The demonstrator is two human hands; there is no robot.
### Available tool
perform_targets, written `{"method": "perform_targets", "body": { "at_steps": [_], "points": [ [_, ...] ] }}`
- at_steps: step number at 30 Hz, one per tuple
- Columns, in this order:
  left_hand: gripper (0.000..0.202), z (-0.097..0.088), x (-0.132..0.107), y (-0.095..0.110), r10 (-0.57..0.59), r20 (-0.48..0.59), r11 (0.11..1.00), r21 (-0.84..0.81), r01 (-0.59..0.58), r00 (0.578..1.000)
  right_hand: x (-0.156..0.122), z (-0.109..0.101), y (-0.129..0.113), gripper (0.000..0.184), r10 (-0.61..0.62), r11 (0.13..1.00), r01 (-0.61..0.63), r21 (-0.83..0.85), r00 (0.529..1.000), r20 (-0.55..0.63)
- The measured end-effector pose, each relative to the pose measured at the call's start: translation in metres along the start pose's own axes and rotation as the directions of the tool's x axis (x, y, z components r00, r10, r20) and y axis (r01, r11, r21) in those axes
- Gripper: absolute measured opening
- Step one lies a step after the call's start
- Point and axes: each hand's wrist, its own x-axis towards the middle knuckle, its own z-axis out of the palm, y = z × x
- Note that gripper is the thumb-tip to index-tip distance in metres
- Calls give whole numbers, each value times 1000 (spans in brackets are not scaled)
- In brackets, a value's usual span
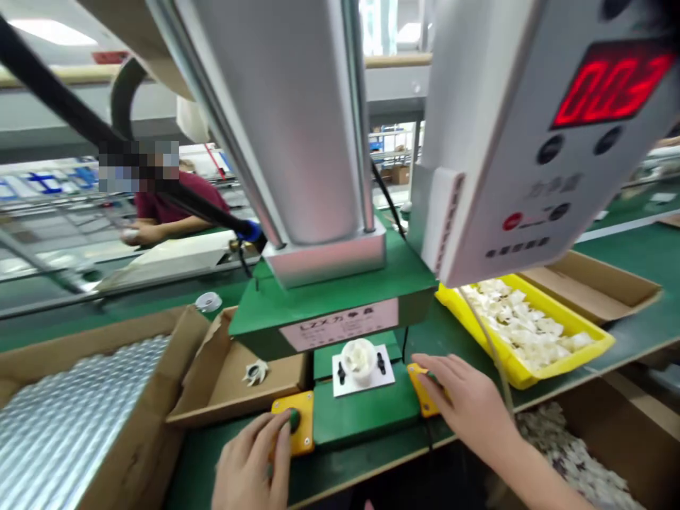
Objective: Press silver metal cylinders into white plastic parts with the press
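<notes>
My left hand [252, 460] reaches over a yellow button box [302, 432], its fingers outstretched and touching or nearly touching the green push button [294, 419]. On the other side, my right hand [467, 397] rests over a second yellow button box [419, 397], fingers extended and partly covering it. Neither hand grips anything. Between them, a round white plastic part [359, 360] sits on a white plate [340, 388] with black fasteners, fixed to the green base [366, 418] of a press. The silver press body [319, 142] rises above it.
Silver tubes [106, 397] fill a carton at left; a smaller carton [212, 404] holds a cream finned part [256, 372]. A yellow tray [563, 358] of cream parts stands right. A control box [494, 177] with red digits overhangs. A co-worker [185, 198] sits beyond.
</notes>
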Motion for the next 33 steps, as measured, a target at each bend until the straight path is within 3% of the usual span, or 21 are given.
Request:
{"method": "perform_targets", "body": {
  "at_steps": [4, 10, 20, 24, 27, 31, 33],
  "points": [
    [25, 6, -18, -7, 92, -4, 989, 115, -91, 996, -25, -3, 12, 24, -18, 997, 22, -68, 998, 59],
    [20, 10, -19, 4, 23, -3, 994, 104, -22, 1000, -29, -2, 4, 22, -104, 975, 117, -187, 992, 77],
    [13, 17, -19, 4, 36, -86, 998, 56, -32, 996, -28, 2, 4, 19, -69, 962, 77, -261, 997, 39],
    [18, 27, -25, -4, 27, -173, 999, -16, -30, 985, -30, 4, 7, 18, -31, 980, 35, -197, 999, 22],
    [22, 30, -29, -12, 37, -176, 998, -44, -46, 984, -34, 5, 10, 20, -25, 989, 29, -145, 999, 28],
    [29, 28, -32, -13, -4, -132, 997, -80, -6, 991, -17, 0, 1, 30, 147, 983, -160, 92, 980, 133],
    [34, 27, -33, -10, -68, -129, 991, -122, 52, 989, 5, -4, -12, 41, 216, 919, -270, 289, 955, 203]
  ]
}}
